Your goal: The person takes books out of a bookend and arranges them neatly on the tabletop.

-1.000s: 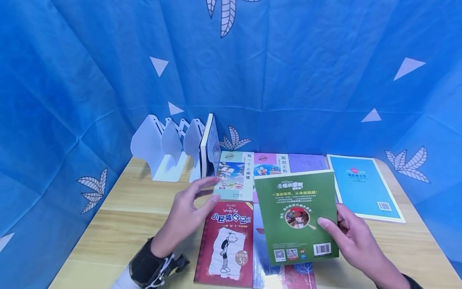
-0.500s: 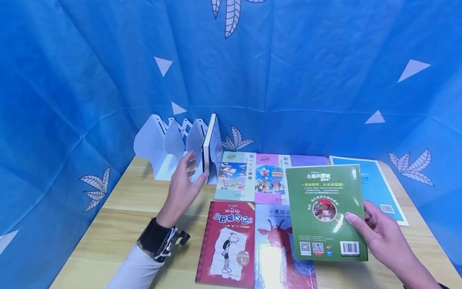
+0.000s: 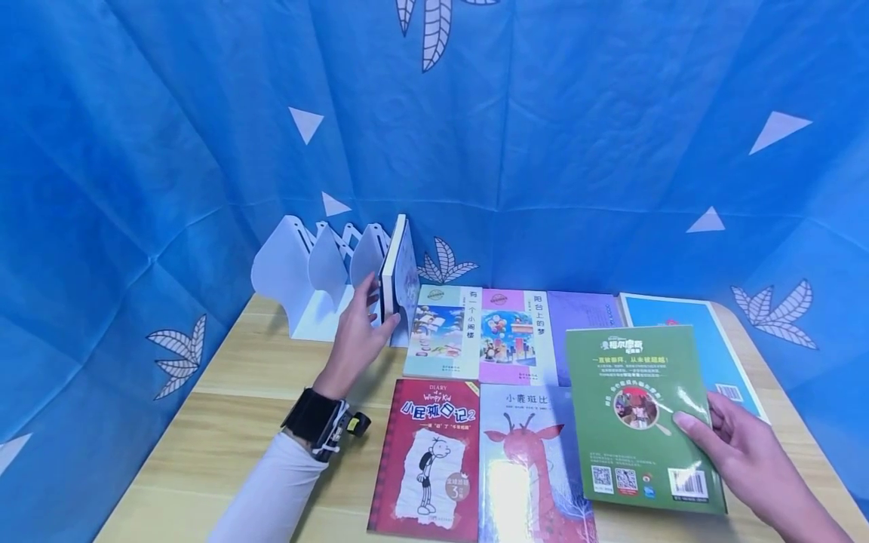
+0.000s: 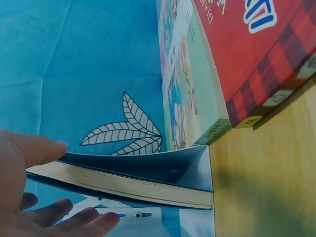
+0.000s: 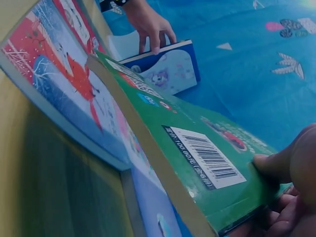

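Observation:
My right hand point(image 3: 747, 452) holds a green paperback book point(image 3: 645, 377) up over the table's right side, thumb on its back cover and fingers behind. My left hand point(image 3: 360, 335) is at a book point(image 3: 406, 271) standing upright at the right end of a white folding book rack point(image 3: 281, 260). In the left wrist view, the thumb point(image 4: 44, 149) lies at one cover of this upright book point(image 4: 123, 185). The loosely extended fingers point(image 4: 74, 217) spread along the other side, with a gap showing between them and the cover.
Flat on the wooden table point(image 3: 204, 445) lie a red Wimpy Kid book point(image 3: 428, 460), a deer-cover book point(image 3: 523, 452), a green-edged book point(image 3: 441, 332), a pink one point(image 3: 512, 339), a purple one point(image 3: 584, 313) and a light-blue one point(image 3: 729, 339). A blue curtain point(image 3: 577, 136) hangs behind.
My left hand has moved from above the red book up to the upright book in the rack. My right hand has carried the green book to the right, uncovering the deer-cover book.

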{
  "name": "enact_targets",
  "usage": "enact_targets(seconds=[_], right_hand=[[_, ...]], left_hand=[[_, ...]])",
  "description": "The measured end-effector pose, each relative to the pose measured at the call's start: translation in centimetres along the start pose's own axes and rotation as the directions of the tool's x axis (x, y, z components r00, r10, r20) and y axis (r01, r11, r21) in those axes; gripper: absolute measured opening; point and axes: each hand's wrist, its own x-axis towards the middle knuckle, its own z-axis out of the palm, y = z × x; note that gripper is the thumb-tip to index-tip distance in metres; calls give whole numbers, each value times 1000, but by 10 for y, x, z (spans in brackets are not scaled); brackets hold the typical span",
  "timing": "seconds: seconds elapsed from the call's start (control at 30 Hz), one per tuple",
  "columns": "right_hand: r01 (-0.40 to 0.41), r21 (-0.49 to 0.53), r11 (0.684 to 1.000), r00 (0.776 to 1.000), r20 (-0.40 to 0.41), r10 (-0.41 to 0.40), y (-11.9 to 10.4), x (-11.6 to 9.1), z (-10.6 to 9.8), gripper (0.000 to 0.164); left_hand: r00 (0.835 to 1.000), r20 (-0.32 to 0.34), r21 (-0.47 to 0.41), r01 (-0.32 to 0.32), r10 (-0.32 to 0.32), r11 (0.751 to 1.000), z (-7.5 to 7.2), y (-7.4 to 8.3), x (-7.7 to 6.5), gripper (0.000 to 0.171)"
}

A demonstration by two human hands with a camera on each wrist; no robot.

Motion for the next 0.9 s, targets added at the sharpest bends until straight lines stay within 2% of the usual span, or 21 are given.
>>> enact_targets(seconds=[0.27,0.5,0.6,0.8,0.9], right_hand=[[-134,10,991,987,95,132,6,1,-6,65],[-278,19,961,945,186,269,13,1,-12,62],[-321,38,946,926,221,305,17,-1,-11,60],[-340,53,939,904,292,311,27,-4,-7,64],[-320,71,945,903,323,282,35,-7,-4,65]], left_hand=[[999,10,13,45,-45,999,5,-5,5,90],[998,40,-16,40,-39,999,10,-4,8,91],[998,39,-9,45,-45,999,11,-4,7,90],[998,40,7,49,-49,999,12,-6,6,89],[998,41,11,56,-57,998,14,-7,7,89]])
